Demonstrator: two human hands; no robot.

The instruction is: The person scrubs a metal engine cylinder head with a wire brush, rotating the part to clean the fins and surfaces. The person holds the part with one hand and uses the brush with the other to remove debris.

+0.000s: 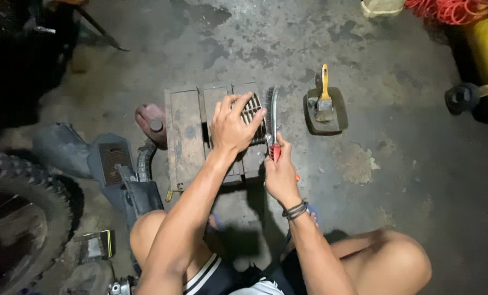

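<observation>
Stained concrete floor [397,164], dim workshop, L hand [232,127] fingers gripping ribbed filter [251,112], R hand [279,172] fingers closed on wire brush [271,117]

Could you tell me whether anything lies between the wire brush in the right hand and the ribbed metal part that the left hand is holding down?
Nothing visible does: the wire brush in the right hand lies right beside the ribbed metal part, which the left hand partly covers.
</observation>
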